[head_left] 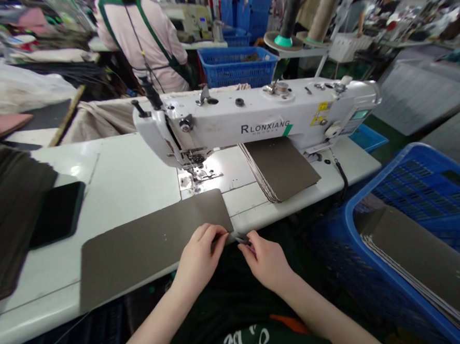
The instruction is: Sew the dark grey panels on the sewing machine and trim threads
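A flat grey-brown panel with rounded corners lies along the front of the sewing table. My left hand pinches the panel's near right corner between thumb and fingers. In my right hand is a small pair of thread snips, its blades pointing left, close to that corner; the fingers cover most of it. Just behind the panel is the lit needle area of a white sewing machine. A stack of similar brown panels rests under the machine's arm.
At the left edge are a dark pile of brown pieces and a black phone. To the right, a blue crate holds more panels. Beyond the machine stand another blue crate and a person in pink, seen from behind.
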Tool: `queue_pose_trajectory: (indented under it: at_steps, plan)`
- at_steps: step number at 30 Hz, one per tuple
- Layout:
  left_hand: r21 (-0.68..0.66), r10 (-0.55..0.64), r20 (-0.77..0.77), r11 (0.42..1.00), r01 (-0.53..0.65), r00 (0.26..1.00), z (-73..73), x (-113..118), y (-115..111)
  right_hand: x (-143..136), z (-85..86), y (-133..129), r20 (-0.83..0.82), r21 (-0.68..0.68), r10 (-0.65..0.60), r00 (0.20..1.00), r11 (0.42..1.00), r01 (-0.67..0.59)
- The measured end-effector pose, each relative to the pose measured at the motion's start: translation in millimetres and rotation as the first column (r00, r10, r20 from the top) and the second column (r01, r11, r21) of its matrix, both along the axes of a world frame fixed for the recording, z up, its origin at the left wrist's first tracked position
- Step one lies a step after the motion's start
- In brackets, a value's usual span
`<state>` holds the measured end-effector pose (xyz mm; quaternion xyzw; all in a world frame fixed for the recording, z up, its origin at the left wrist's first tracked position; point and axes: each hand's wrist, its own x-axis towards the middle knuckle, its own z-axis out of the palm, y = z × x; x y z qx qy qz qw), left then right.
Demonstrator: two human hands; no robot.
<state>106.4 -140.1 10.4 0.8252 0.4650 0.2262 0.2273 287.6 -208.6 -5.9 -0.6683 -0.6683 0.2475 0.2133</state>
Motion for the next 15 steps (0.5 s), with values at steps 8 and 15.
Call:
queue_pose_trajectory:
  at_steps: [8,15]
  plan:
    - [-0.076,0.011,0.096,0.997,-0.004,0.995,-3.6,-2,-3,-19,-0.5,12,0.119,-0.003,0.017,0.993,1.000,-0.017]
    - [-0.018,-0.159,0.117,0.987,0.162,0.980,-2.9,-16,-11,-14,2.5,18,0.209,-0.007,-0.025,0.978,1.000,0.027]
